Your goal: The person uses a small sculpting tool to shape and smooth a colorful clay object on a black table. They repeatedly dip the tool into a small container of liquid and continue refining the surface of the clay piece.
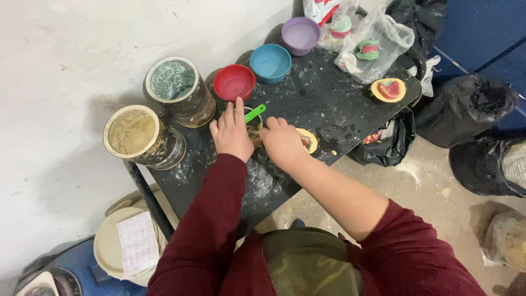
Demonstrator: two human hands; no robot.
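Note:
My left hand [232, 133] lies over a small bowl [253, 127] on the black table [323, 104], fingers spread, touching its rim. A green handle [255, 113] sticks out of the bowl past my fingers. My right hand [282, 143] rests just right of the bowl, covering most of a yellow mould with a red inside [309, 140]. Whether the right hand grips the mould or the bowl is hidden by the hands themselves.
Two large crusted tins [143, 136] [178, 89] stand at the table's left end. Red [234, 82], blue [270, 62] and purple [301, 35] bowls line the wall side. A second yellow and red mould [388, 89] and plastic bags [372, 44] sit far right. Black sacks [466, 109] stand on the floor.

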